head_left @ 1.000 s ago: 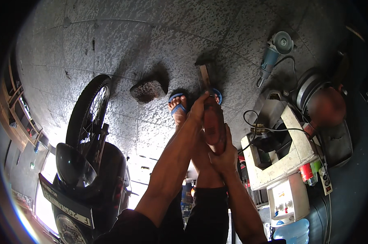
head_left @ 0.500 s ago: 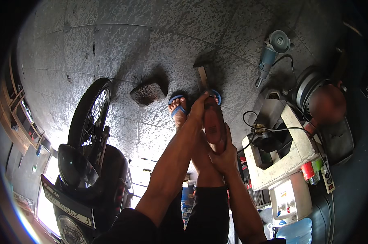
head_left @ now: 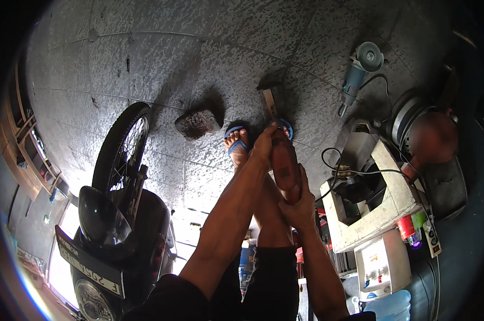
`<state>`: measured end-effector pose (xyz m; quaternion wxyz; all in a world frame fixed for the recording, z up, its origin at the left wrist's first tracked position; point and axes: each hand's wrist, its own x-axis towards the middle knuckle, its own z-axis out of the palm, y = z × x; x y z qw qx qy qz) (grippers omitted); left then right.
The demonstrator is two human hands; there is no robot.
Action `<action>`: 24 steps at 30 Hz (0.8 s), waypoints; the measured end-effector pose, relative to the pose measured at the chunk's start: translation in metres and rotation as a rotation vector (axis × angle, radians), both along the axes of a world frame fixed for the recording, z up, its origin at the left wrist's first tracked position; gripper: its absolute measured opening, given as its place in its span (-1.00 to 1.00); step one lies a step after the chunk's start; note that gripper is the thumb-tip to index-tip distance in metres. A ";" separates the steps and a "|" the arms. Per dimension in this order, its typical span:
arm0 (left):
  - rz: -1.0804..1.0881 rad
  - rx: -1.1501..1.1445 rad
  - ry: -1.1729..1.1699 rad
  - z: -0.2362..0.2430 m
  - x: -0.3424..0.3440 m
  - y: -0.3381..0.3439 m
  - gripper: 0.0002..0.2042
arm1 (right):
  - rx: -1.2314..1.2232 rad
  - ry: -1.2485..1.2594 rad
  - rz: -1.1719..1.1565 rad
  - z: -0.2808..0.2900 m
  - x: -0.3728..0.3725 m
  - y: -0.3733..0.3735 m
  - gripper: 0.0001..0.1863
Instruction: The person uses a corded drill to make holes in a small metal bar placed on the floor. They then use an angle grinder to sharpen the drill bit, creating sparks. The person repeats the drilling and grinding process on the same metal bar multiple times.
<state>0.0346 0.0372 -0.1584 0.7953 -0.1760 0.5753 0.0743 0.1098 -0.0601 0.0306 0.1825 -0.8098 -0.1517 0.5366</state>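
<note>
Though dim, mottled grey workshop floor point(head_left: 242, 59).

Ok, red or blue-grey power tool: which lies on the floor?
The blue-grey grinder, upper right; the red tool is in the left hand and right hand.

Rocking plain black up top: loose black left sleeve point(head_left: 169, 299), well back from the left hand point(head_left: 264, 145), with a bare forearm point(head_left: 228, 211) past the cuff. Only a sliver of black right sleeve point(head_left: 359, 316) way behind the right hand point(head_left: 299, 207). Between the two arms, black shorts or rolled-up trousers point(head_left: 271, 267), can't tell which, hem around the knee. Footwear-wise, blue flip-flops: left flip-flop point(head_left: 231, 129) just left of the left hand, thong strap and all, right flip-flop point(head_left: 290, 130) just beyond, mostly hidden.
</note>
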 end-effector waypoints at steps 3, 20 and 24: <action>0.020 -0.055 -0.050 0.004 -0.002 0.006 -0.66 | -0.102 0.001 0.013 0.005 -0.003 0.013 0.10; 0.130 -0.041 -0.140 -0.008 -0.009 0.007 -0.62 | -0.220 -0.040 0.104 0.007 -0.007 0.033 0.10; 0.156 -0.081 -0.159 -0.004 -0.010 0.007 -0.62 | -0.209 -0.089 0.145 0.009 -0.011 0.033 0.10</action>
